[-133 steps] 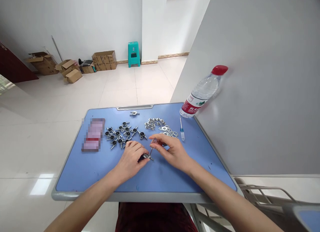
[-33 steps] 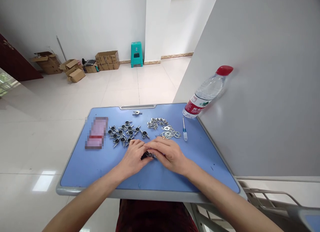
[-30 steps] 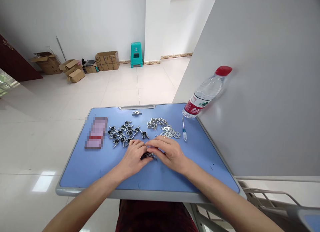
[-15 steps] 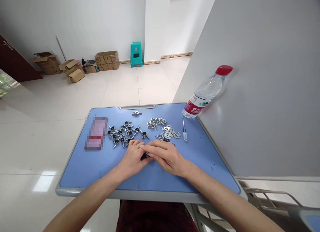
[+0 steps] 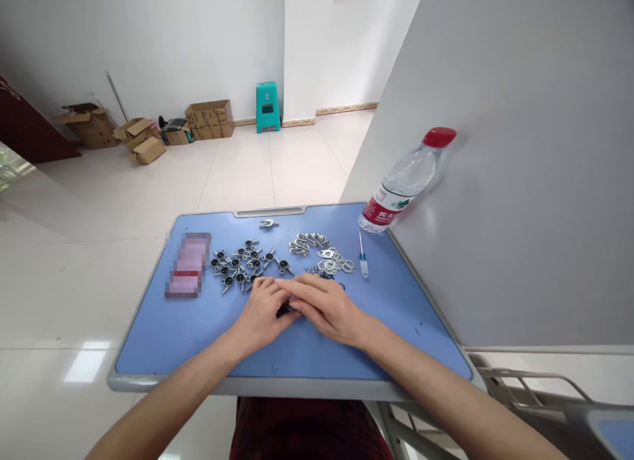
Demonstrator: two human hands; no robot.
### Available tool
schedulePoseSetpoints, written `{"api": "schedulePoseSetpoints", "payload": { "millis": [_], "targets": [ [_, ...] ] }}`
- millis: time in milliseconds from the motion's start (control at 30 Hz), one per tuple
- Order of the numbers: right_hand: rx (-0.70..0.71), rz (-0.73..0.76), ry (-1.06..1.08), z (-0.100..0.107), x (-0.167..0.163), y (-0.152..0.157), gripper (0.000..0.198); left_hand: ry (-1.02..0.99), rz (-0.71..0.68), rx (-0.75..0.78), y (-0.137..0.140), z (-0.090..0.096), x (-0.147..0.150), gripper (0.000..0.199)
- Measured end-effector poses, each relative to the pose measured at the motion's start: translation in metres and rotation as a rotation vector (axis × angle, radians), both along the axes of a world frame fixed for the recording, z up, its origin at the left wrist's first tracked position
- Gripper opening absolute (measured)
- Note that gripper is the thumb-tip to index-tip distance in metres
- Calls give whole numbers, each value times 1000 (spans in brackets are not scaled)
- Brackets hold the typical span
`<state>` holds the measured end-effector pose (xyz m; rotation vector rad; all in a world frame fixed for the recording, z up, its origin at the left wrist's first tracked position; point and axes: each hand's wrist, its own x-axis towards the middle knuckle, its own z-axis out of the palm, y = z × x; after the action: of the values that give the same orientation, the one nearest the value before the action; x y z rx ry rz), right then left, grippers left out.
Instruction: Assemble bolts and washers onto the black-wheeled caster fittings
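Over the front middle of the blue table [image 5: 222, 354], my two hands meet at the fingertips. My left hand [image 5: 263, 314] is closed around a small dark part [image 5: 283, 308], mostly covered by the fingers. My right hand [image 5: 329, 312] reaches across from the other side, thumb and fingers pinched at that part. Just beyond my left hand lie several metal fittings [image 5: 240, 263] with round black centres. Behind my right hand are flat metal plates [image 5: 329, 266], small screws [image 5: 312, 271] and a fan of metal levers [image 5: 310, 242].
A screwdriver [image 5: 364, 265] with a clear blue handle lies on the right, near a water bottle [image 5: 396, 189] by the grey partition. One metal bracket [image 5: 269, 223] sits at the back edge. A blurred purple object [image 5: 191, 265] is on the left. Cardboard boxes [image 5: 211, 119] and a teal stool [image 5: 268, 106] stand beyond.
The whole view has shifted slightly. Both hands stay together at the dark part, with only small finger movement.
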<state>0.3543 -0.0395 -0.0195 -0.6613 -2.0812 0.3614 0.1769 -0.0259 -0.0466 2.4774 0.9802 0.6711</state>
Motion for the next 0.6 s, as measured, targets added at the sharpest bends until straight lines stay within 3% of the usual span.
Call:
{"api": "schedulePoseSetpoints", "payload": {
  "millis": [133,300,500,600],
  "targets": [
    [-26,72,11,5,0,0,33,29,13,2,0,0,0,9],
    [18,-154,96,1,-3,1,12,10,2,13,1,0,0,11],
    [18,-22,73,1,-4,-2,25,-14,7,38,0,-1,-1,7],
    [-33,-83,114,0,-5,-2,19,-8,10,25,0,0,0,10]
  ]
}}
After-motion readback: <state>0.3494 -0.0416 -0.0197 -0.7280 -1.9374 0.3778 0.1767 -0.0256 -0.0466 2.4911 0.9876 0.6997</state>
